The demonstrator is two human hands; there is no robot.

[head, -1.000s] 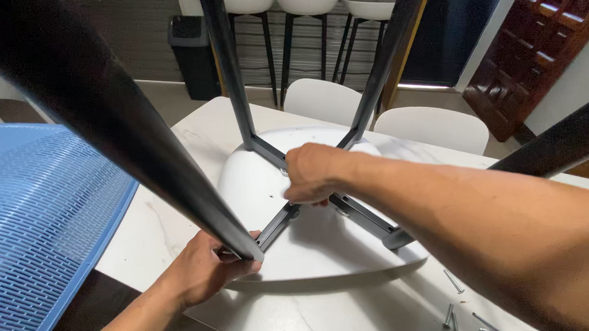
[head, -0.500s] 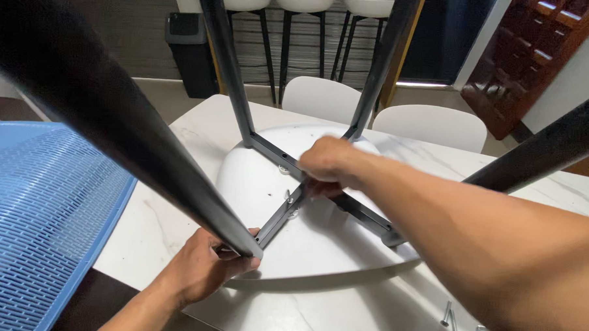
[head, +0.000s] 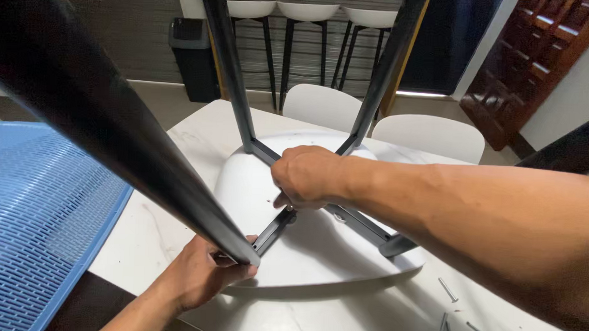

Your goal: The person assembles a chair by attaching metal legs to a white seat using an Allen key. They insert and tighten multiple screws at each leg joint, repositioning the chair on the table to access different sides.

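Note:
A white chair seat (head: 317,251) lies upside down on a white marble table (head: 198,133), with black metal legs (head: 232,72) rising toward the camera from a crossed black frame (head: 364,225). My left hand (head: 202,273) grips the base of the near black leg (head: 113,133) where it meets the frame. My right hand (head: 307,176) is closed over the middle of the frame, fingers pressed down on something small hidden beneath them.
Loose bolts and a metal key (head: 447,288) lie on the table at the lower right. A blue mesh chair (head: 38,215) stands at the left. Two white chairs (head: 426,134) and bar stools (head: 300,15) stand beyond the table, beside a dark bin (head: 194,51).
My right hand has shifted slightly along the frame's centre, turning at the wrist. My left hand keeps its grip on the near leg.

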